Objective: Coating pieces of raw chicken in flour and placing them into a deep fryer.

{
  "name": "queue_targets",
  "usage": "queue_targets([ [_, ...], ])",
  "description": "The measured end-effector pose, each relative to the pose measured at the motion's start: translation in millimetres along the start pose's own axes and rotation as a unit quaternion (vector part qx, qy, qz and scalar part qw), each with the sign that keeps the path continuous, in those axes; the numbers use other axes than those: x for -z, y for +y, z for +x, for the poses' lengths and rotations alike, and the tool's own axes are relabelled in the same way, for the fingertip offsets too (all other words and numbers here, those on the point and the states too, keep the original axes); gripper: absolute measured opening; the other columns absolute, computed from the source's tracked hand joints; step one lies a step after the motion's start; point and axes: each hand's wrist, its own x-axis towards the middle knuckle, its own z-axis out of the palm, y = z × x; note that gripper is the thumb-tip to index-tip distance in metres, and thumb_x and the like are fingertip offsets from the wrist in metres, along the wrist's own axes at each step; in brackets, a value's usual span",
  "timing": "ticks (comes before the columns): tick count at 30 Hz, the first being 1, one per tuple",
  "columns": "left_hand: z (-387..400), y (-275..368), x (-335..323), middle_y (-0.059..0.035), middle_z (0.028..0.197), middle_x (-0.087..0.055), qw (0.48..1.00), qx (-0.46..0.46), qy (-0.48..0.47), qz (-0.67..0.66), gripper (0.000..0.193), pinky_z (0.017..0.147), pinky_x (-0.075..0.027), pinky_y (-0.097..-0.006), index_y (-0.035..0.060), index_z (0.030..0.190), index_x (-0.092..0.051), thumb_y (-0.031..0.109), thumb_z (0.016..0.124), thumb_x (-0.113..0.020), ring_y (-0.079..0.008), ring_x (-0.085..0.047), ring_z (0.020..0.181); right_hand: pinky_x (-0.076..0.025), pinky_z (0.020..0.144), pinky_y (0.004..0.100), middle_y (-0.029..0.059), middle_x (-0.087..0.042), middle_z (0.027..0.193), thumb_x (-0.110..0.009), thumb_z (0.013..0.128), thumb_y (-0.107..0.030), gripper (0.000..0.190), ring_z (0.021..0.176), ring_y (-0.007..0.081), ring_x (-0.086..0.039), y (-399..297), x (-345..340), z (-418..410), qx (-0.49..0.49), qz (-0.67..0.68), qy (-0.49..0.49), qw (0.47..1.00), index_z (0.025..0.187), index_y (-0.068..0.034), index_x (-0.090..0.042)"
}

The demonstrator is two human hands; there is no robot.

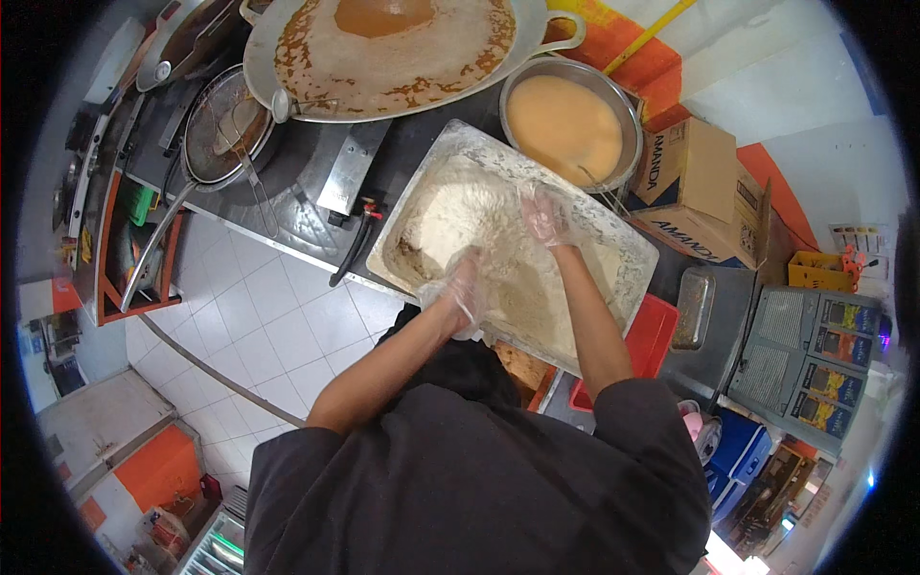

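Both hands wear clear plastic gloves and reach into a rectangular metal tray (618, 223) of white flour (456, 215). My left hand (456, 295) is at the tray's near left edge, its fingertips at the flour mound. My right hand (544, 218) rests in the flour towards the far side, fingers partly buried or hidden. Whether either one grips anything under the flour cannot be seen. Just beyond the tray's far right side stands a round metal bowl of pale orange liquid batter (564, 126), with a wire utensil at its near rim.
A wide metal pan (402, 93) with brown oil stands at the back. Left of it, a strainer (223, 136) with a long handle rests over a pot. Cardboard boxes (701, 190) stand right of the bowl. A red plastic tray (650, 338) lies beside the flour tray, near a small metal tray (693, 309).
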Motion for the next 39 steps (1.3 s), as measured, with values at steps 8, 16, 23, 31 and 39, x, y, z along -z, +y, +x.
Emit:
queue_targets([
  [8,26.1,-34.0,22.2,-0.0155,0.125,-0.047,0.999,0.027,0.021,0.009,0.050,0.093,-0.037,-0.0468,0.0081,0.124,-0.042,0.043,0.089,-0.033,-0.0304,-0.048,0.112,-0.039,0.091,0.0357,0.0170,-0.032,0.136,-0.036,0.089,-0.021,0.043,0.105,0.0317,-0.050,105.2,-109.5,-114.0,0.286,-0.241,0.111,0.921,0.127,-0.003,-0.037],
  [16,62.7,-51.1,-2.4,-0.0181,0.123,-0.047,0.975,0.211,-0.004,0.071,0.047,0.090,-0.040,-0.0458,0.0042,0.119,-0.042,0.037,0.085,-0.040,-0.0304,-0.051,0.107,-0.035,0.095,0.0346,0.0093,-0.054,0.119,-0.034,0.089,-0.021,0.036,0.107,0.0261,-0.051,177.3,-53.4,-112.9,-0.126,-0.081,0.008,0.989,0.117,-0.002,-0.049],
  [23,135.3,-84.8,20.9,-0.0179,0.104,-0.056,0.972,0.204,-0.035,0.113,0.049,0.087,-0.042,-0.0408,-0.0001,0.114,-0.044,0.038,0.085,-0.039,-0.0309,-0.055,0.092,-0.036,0.093,0.0414,0.0160,-0.058,0.109,-0.035,0.086,-0.023,0.039,0.106,0.0318,-0.052,134.5,-106.5,-169.0,0.056,-0.249,0.043,0.966,0.116,-0.005,-0.053],
  [31,130.9,-96.7,-12.1,-0.0138,0.120,-0.047,0.958,0.114,0.018,0.262,0.050,0.090,-0.039,-0.0352,0.0015,0.118,-0.044,0.041,0.091,-0.032,-0.0239,-0.046,0.109,-0.044,0.083,0.0378,0.0164,-0.059,0.108,-0.039,0.088,-0.034,0.041,0.100,0.0295,-0.057,132.8,-102.8,-160.2,-0.309,-0.099,-0.130,0.937,0.110,-0.004,-0.057],
  [39,195.4,-62.1,59.1,-0.0137,0.133,-0.036,0.910,-0.083,-0.032,0.404,0.055,0.094,-0.036,-0.0362,0.0015,0.127,-0.037,0.043,0.092,-0.029,-0.0239,-0.039,0.118,-0.042,0.087,0.0355,0.0116,-0.057,0.112,-0.038,0.093,-0.039,0.046,0.105,0.0233,-0.052,40.9,-87.4,-101.8,-0.225,0.625,-0.048,0.746,0.117,-0.002,-0.051],
])
